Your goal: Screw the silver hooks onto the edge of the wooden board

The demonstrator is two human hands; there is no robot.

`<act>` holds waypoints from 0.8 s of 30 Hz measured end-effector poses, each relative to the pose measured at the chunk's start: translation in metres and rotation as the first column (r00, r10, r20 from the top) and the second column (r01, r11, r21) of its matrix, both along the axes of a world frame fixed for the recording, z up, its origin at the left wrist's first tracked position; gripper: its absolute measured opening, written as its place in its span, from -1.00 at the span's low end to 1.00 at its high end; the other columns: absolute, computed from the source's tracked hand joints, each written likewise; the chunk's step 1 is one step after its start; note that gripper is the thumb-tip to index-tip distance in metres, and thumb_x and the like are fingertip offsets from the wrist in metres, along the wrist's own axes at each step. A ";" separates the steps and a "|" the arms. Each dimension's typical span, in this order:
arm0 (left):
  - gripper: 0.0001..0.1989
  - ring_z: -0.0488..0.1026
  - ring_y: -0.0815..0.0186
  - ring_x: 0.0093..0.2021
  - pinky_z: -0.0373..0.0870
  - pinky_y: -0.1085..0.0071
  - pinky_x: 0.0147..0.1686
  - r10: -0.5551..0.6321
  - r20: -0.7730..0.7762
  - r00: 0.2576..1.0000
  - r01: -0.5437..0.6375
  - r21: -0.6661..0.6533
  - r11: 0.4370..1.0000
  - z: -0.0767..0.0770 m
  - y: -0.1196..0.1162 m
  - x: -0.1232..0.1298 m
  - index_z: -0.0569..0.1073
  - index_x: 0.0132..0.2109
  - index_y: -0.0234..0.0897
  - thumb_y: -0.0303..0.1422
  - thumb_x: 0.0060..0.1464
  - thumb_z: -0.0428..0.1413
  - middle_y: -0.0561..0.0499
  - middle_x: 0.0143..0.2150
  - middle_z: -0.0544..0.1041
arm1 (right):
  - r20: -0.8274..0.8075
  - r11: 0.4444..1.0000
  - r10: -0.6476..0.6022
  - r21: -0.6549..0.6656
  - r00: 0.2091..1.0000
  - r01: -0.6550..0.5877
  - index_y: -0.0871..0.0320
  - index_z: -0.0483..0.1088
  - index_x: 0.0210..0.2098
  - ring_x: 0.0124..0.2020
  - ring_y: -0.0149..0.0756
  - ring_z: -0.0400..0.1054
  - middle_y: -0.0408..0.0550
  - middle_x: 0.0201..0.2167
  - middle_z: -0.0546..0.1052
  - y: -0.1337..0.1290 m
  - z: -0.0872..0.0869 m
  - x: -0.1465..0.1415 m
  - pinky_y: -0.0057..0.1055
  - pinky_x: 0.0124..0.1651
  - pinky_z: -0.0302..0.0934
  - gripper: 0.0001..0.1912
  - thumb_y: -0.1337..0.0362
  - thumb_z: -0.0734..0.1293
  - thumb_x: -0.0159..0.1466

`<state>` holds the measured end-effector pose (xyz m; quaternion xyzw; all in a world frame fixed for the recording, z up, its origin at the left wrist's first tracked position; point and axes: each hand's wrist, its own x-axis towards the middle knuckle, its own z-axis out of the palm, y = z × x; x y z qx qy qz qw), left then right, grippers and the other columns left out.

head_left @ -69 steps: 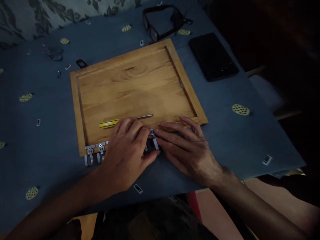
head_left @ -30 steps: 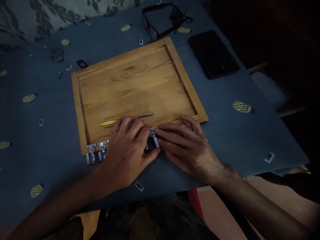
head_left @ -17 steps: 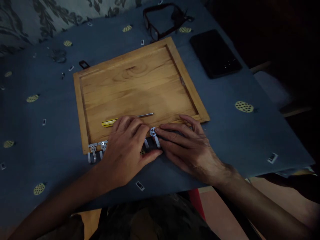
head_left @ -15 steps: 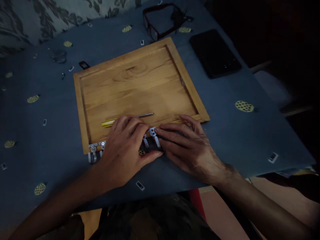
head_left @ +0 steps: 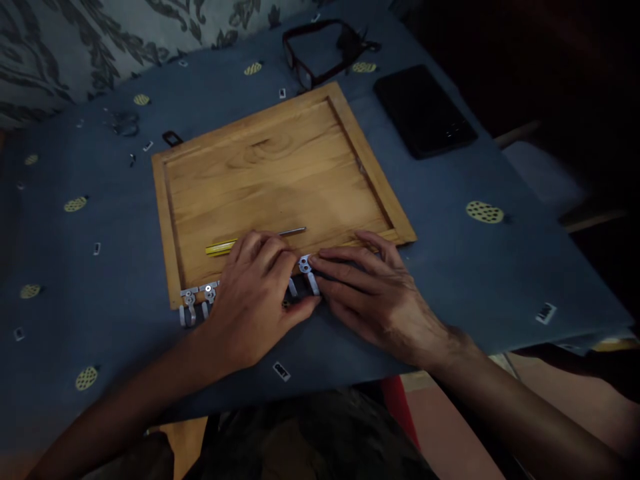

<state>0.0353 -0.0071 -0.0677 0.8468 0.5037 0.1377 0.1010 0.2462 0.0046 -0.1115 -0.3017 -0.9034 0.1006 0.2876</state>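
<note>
A metal hook rail with several grey hooks lies along the near edge of a shallow framed wooden board. My left hand curls over the rail's middle, thumb on the near side and fingers on the far side, hiding that stretch. At its right part, my right hand presses its fingertips on the rail beside a plate with screw holes. A screw sits in the rail left of my left hand. On the board, partly behind my left fingers, rests a screwdriver with a yellow handle.
A blue patterned cloth covers the table. Beyond the board are eyeglasses and a black phone-like slab. Small metal pieces, a dark loop and what look like scissors lie at the back left.
The view has shifted slightly. Both hands keep nearly the same place on the hook rail, with my left fingers and thumb drawn back a little. The screwdriver still lies on the board.
</note>
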 end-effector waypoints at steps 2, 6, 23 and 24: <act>-0.75 0.39 0.00 0.05 0.39 -0.01 0.12 -0.003 0.012 1.000 0.003 -0.007 1.000 0.001 0.001 0.000 0.51 -0.11 -0.41 -0.30 0.15 0.22 -0.17 -0.07 0.53 | -0.014 1.000 0.002 0.006 1.000 -0.002 0.09 0.53 -0.04 0.08 -0.13 0.47 -0.02 0.01 0.64 0.000 0.000 0.000 0.15 0.31 0.13 -0.77 0.37 0.28 0.39; -0.76 0.41 0.00 0.05 0.39 0.00 0.10 -0.004 0.038 0.999 0.005 -0.031 1.000 0.002 0.003 0.000 0.51 -0.12 -0.41 -0.31 0.14 0.22 -0.17 -0.08 0.53 | -0.017 1.000 -0.005 -0.021 1.000 0.005 0.10 0.53 -0.04 0.08 -0.13 0.47 -0.02 0.03 0.63 0.000 0.001 0.001 0.12 0.30 0.16 -0.78 0.38 0.28 0.39; -0.78 0.43 0.05 -0.04 0.43 0.04 0.02 0.002 0.040 0.999 0.000 -0.042 0.999 0.010 0.009 0.000 0.53 -0.17 -0.36 -0.28 0.11 0.22 -0.13 -0.16 0.55 | -0.073 0.998 -0.013 -0.062 0.997 0.008 0.04 0.54 -0.04 0.08 -0.16 0.48 -0.04 -0.01 0.65 0.002 0.000 0.001 0.06 0.27 0.20 -0.78 0.35 0.30 0.39; -0.78 0.43 0.05 -0.05 0.44 0.04 0.01 0.003 0.035 0.999 -0.002 -0.039 0.999 0.010 0.009 0.000 0.53 -0.17 -0.36 -0.28 0.11 0.23 -0.13 -0.16 0.55 | -0.069 0.998 -0.013 -0.060 0.998 0.009 0.04 0.54 -0.04 0.08 -0.16 0.47 -0.04 0.00 0.64 0.002 -0.001 0.001 0.06 0.27 0.20 -0.77 0.35 0.29 0.39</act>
